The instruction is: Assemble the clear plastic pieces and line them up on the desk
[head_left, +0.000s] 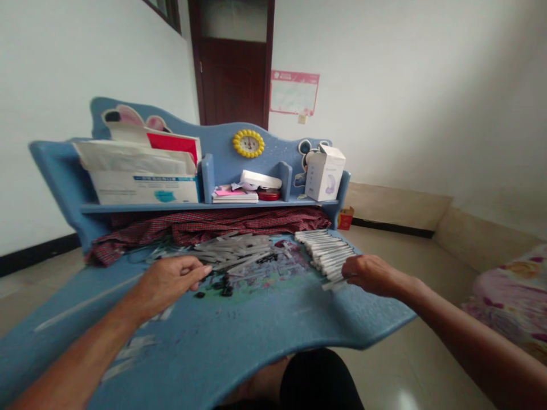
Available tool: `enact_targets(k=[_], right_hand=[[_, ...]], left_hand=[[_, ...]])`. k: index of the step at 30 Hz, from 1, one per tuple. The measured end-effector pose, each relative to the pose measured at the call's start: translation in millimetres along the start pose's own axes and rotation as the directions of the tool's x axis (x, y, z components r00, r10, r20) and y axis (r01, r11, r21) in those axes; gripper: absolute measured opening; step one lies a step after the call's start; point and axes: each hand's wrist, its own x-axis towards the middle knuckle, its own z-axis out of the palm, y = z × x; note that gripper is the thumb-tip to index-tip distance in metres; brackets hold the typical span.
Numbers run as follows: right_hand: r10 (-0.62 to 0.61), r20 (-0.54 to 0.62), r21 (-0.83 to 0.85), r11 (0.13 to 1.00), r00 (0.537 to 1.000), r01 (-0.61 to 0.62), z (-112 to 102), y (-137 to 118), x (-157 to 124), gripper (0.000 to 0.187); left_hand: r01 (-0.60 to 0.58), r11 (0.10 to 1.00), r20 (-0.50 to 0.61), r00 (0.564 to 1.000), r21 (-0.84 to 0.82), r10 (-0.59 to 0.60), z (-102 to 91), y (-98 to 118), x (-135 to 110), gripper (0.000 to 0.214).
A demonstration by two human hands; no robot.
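My left hand (pixel 171 281) rests on the blue desk (pixel 239 336), fingers curled together near a loose pile of grey pen barrels (pixel 237 252) and small black caps (pixel 222 287). What its fingertips pinch, if anything, is too small to make out. My right hand (pixel 367 273) lies at the near end of a neat row of white pens (pixel 325 250) on the desk's right side. Its fingers are closed around one white pen (pixel 333 283) at the row's front.
A red checked cloth (pixel 213 225) lies under the desk's shelf. The shelf holds papers and a box (pixel 141 176), a small white box (pixel 323 172), booklets and a yellow clock (pixel 248 143). A dark door stands behind. A flowered bed (pixel 513 296) is at right.
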Motion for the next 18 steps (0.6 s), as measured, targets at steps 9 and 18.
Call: enact_targets(k=[9,18], right_hand=[[0.034,-0.016,0.006,0.999,0.999,-0.034,38.1,30.0,-27.5,0.014],[-0.009,-0.135,-0.053,0.999,0.991,0.002,43.1,24.9,-25.8,0.019]], left_hand=[[0.036,0.997,0.033,0.999,0.062,-0.038,2.6,-3.6,4.0,0.043],[0.048,0.995,0.062,0.997,0.088,-0.054,6.3,-5.3,4.9,0.038]])
